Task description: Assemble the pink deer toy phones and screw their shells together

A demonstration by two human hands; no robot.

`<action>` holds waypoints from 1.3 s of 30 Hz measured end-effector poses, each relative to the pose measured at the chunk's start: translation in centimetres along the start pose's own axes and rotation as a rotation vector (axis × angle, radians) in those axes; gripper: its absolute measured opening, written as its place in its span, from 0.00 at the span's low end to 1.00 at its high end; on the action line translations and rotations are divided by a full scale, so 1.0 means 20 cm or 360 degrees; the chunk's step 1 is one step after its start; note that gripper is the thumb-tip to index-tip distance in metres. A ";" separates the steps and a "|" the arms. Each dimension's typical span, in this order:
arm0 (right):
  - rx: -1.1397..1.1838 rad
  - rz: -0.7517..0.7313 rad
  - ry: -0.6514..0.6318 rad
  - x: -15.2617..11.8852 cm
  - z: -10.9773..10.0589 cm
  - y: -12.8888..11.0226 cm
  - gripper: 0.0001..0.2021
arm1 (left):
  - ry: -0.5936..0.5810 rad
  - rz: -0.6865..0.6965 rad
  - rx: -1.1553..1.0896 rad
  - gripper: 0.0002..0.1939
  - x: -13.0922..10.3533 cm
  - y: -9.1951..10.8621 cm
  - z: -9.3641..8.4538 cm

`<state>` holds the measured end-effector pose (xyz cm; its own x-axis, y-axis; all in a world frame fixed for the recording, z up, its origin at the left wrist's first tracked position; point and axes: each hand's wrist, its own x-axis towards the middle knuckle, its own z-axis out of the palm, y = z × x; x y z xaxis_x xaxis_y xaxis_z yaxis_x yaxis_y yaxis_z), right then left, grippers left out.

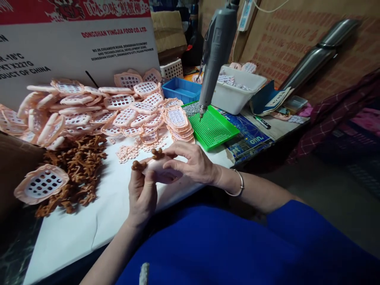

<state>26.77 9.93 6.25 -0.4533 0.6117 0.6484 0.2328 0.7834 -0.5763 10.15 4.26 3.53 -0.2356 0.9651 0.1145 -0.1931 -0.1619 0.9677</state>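
By the near edge of the surface (115,209), my left hand (143,194) and right hand (197,164) close on one pink piece (158,166).

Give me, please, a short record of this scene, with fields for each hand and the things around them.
Left hand: holds the pink part
Right hand: holds the same part's other side
On the part: brown knobs
Beyond the hands: pink rings, stacked frames
Left side: brown pieces, one frame on them
Screwdriver: tip down over the green tray
Farther back: blue tray, white tub
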 end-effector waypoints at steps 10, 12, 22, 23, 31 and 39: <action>-0.0206 -0.0180 0.0139 -0.04 0.04 0.02 0.13 | -0.0164 0.0284 -0.0283 0.10 0.05 -0.02 -0.03; -0.0107 -0.0105 0.0054 -0.04 0.02 0.03 0.12 | -0.0227 0.0285 -0.0180 0.09 0.06 -0.01 -0.04; 0.0573 0.0361 0.0224 -0.09 -0.02 0.01 0.15 | -0.0388 0.0526 0.0499 0.16 0.06 0.05 -0.07; 0.0539 0.0356 0.0238 -0.09 -0.03 0.00 0.17 | -0.0391 0.0563 0.0611 0.15 0.05 0.06 -0.07; -0.0175 -0.0292 0.0050 -0.03 -0.15 -0.03 0.11 | -0.0701 0.1065 0.1408 0.10 0.07 0.15 -0.04; -0.0064 -0.0314 0.0136 -0.03 -0.14 -0.01 0.09 | -0.0703 0.1173 0.1507 0.13 0.08 0.12 -0.07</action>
<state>29.40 9.74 7.41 -0.4195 0.4516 0.7875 0.1815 0.8917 -0.4147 8.01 5.18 5.83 0.3732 0.7256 0.5781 0.6414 -0.6520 0.4043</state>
